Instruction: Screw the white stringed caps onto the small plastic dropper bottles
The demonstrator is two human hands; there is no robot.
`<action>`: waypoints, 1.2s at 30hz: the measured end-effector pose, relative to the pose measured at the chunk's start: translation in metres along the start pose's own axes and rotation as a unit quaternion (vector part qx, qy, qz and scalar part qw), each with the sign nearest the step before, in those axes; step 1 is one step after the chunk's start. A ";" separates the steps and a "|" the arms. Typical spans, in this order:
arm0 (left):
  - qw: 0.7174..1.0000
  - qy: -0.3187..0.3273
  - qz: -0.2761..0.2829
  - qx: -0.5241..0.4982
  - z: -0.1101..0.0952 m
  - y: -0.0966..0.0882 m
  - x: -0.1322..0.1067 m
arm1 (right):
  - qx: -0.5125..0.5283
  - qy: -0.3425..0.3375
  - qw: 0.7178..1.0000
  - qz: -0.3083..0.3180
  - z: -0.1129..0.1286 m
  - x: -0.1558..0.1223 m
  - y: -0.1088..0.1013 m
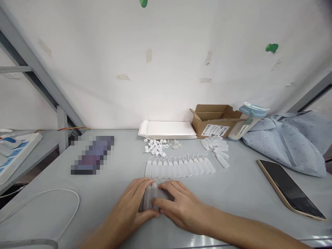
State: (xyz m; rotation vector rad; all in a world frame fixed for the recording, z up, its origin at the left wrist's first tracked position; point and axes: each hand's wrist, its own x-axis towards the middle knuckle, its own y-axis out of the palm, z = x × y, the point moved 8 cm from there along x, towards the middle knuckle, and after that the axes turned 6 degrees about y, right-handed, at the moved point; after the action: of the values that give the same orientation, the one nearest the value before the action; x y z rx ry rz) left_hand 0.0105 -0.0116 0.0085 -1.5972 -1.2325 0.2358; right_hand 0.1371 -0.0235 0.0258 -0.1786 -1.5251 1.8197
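Note:
My left hand [132, 204] and my right hand [178, 204] rest close together on the grey table [109, 193], fingers curled around a small bunch of translucent plastic dropper bottles [149, 197] lying flat between them. Just beyond my hands a neat row of several more dropper bottles [178, 166] lies side by side. Behind that row sits a heap of small white caps [155, 147] and a loose pile of bottles [219, 148].
A stack of white padded envelopes [167, 129], an open cardboard box [212, 121] and a pale blue-lidded cup [246, 121] stand by the wall. A phone [292, 188] and blue cloth [285, 141] lie right. A white cable [52, 204] curves left.

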 end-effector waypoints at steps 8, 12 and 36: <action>1.000 -0.010 0.005 -0.002 0.005 0.005 0.000 | -0.041 -0.011 0.998 -0.049 -0.001 0.003 0.001; 1.000 -0.015 0.010 -0.004 0.008 0.008 0.001 | -0.048 -0.007 0.998 -0.051 -0.002 0.003 0.003; 0.992 0.049 0.102 0.063 -0.001 0.025 0.165 | -0.128 0.213 0.956 -0.155 -0.125 0.002 -0.079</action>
State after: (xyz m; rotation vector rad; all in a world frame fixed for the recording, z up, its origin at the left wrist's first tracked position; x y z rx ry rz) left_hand 0.1000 0.1207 0.0573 -1.6053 -0.9602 0.3535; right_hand 0.2390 0.0782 0.0620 -0.4030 -1.3810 1.2372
